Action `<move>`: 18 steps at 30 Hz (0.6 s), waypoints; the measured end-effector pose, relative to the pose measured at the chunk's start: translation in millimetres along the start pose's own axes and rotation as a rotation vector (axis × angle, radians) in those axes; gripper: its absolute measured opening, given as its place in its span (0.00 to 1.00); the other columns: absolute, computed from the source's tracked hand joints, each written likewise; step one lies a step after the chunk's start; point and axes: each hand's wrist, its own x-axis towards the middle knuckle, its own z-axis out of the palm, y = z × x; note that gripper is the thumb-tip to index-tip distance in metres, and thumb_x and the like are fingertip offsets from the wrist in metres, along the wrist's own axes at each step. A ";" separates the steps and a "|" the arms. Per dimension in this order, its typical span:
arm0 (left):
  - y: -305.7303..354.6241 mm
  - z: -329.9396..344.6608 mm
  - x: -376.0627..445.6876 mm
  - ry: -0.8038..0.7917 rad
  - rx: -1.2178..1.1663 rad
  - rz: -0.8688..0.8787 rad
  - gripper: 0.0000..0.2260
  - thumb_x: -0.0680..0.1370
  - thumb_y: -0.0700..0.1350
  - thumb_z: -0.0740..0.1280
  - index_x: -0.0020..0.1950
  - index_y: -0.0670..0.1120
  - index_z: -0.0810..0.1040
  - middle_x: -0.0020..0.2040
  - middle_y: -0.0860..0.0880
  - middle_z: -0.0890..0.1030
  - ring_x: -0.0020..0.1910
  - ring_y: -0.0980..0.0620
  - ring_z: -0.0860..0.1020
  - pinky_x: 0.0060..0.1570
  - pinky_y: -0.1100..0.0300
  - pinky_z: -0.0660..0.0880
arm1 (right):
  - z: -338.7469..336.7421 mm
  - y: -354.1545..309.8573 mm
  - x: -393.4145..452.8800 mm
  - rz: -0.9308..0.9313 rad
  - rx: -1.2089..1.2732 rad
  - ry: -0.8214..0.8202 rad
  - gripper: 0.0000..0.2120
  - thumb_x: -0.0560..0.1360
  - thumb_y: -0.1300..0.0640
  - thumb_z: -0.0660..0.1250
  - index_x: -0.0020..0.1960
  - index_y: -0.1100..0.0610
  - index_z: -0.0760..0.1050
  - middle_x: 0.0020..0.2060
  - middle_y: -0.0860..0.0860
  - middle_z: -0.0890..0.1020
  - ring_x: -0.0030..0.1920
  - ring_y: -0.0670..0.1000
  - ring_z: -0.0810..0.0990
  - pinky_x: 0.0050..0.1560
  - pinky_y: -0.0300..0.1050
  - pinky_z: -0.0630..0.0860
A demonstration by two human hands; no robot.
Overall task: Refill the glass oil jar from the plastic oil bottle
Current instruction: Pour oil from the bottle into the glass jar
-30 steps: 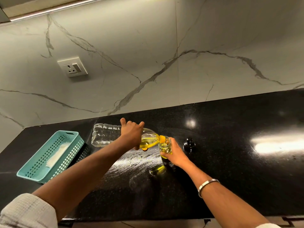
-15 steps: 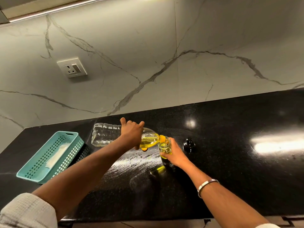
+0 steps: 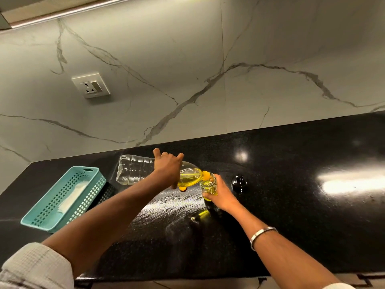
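A: Left hand (image 3: 167, 166) — what have you got?

B: You're gripping the plastic oil bottle (image 3: 143, 171) around its shoulder, fingers curled over the top, thumb sticking up at the back. Bottle's tipped on its side, base pointing left toward the teal basket (image 3: 62, 197), yellow neck pointing right.

A: Oil?

B: Yellow oil pooled in the neck end only; the rest of the bottle is clear. The neck sits right at the mouth of the glass oil jar (image 3: 208, 183).

A: Right hand (image 3: 220, 195)?

B: You've wrapped it round the jar from the near side, fingers closed on the glass. Jar's upright on the black countertop (image 3: 291, 184), a bit of yellow oil inside. Can't tell the level exactly, your fingers cover the lower part.

A: Anything else close?

B: Small black cap-like thing (image 3: 239, 182) just right of the jar, on the counter, not touching your hand. Can't tell what it is. Silver bangle (image 3: 263, 236) on your right wrist. Something white lying in the basket. Wall socket (image 3: 91, 85) on the marble backsplash above the basket.
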 end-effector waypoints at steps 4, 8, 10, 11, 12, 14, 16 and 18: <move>0.2 -2.4 -0.5 -0.003 0.013 -0.004 0.42 0.66 0.55 0.77 0.74 0.50 0.59 0.60 0.46 0.77 0.63 0.44 0.72 0.66 0.43 0.58 | -1.1 -0.7 -1.0 0.002 0.003 -0.004 0.31 0.71 0.55 0.74 0.68 0.52 0.61 0.63 0.50 0.71 0.62 0.47 0.71 0.60 0.41 0.66; -0.1 -2.6 -0.8 0.000 0.019 -0.003 0.42 0.66 0.54 0.77 0.73 0.50 0.59 0.60 0.46 0.77 0.63 0.44 0.72 0.66 0.43 0.58 | -1.2 -0.6 -1.1 0.005 0.000 -0.012 0.32 0.71 0.55 0.74 0.68 0.52 0.60 0.64 0.50 0.71 0.62 0.48 0.71 0.60 0.41 0.66; 0.5 -2.6 -1.0 0.003 0.019 -0.002 0.41 0.66 0.54 0.77 0.73 0.50 0.59 0.59 0.47 0.77 0.63 0.45 0.72 0.65 0.44 0.58 | -1.1 -0.3 -0.8 0.010 -0.001 -0.012 0.32 0.71 0.55 0.74 0.68 0.52 0.60 0.64 0.50 0.71 0.64 0.49 0.71 0.61 0.41 0.66; 0.6 -2.6 -1.0 0.005 0.020 -0.002 0.41 0.66 0.54 0.77 0.73 0.49 0.59 0.59 0.47 0.77 0.63 0.45 0.72 0.65 0.44 0.58 | -1.0 -0.3 -0.6 0.013 -0.002 -0.012 0.32 0.71 0.55 0.74 0.68 0.52 0.60 0.64 0.50 0.71 0.64 0.49 0.71 0.61 0.42 0.67; 0.6 -2.7 -1.1 0.006 0.020 -0.001 0.41 0.66 0.54 0.77 0.73 0.49 0.60 0.59 0.47 0.77 0.63 0.45 0.72 0.65 0.44 0.58 | -1.0 -0.8 -0.7 0.014 -0.004 -0.012 0.32 0.71 0.55 0.74 0.68 0.52 0.60 0.64 0.50 0.71 0.64 0.50 0.71 0.61 0.42 0.67; 0.8 -2.9 -1.5 0.005 0.020 0.000 0.41 0.66 0.54 0.77 0.72 0.49 0.60 0.59 0.47 0.77 0.63 0.44 0.72 0.65 0.44 0.58 | -1.0 -1.3 -0.8 0.017 -0.005 -0.010 0.32 0.71 0.55 0.74 0.69 0.52 0.60 0.64 0.50 0.70 0.64 0.50 0.71 0.61 0.41 0.67; 1.1 -3.5 -1.6 0.004 0.023 -0.003 0.41 0.66 0.54 0.77 0.73 0.49 0.60 0.59 0.47 0.77 0.63 0.44 0.72 0.65 0.44 0.58 | -0.7 -1.0 -0.3 0.018 -0.007 -0.008 0.32 0.71 0.55 0.74 0.69 0.52 0.60 0.64 0.51 0.70 0.64 0.50 0.71 0.61 0.41 0.66; 1.4 -4.3 -1.6 0.004 0.029 -0.009 0.41 0.66 0.54 0.77 0.73 0.49 0.60 0.59 0.47 0.77 0.63 0.44 0.72 0.65 0.44 0.58 | -0.5 -0.5 0.2 0.020 -0.011 -0.013 0.32 0.71 0.55 0.74 0.68 0.52 0.60 0.65 0.51 0.70 0.64 0.49 0.71 0.61 0.42 0.67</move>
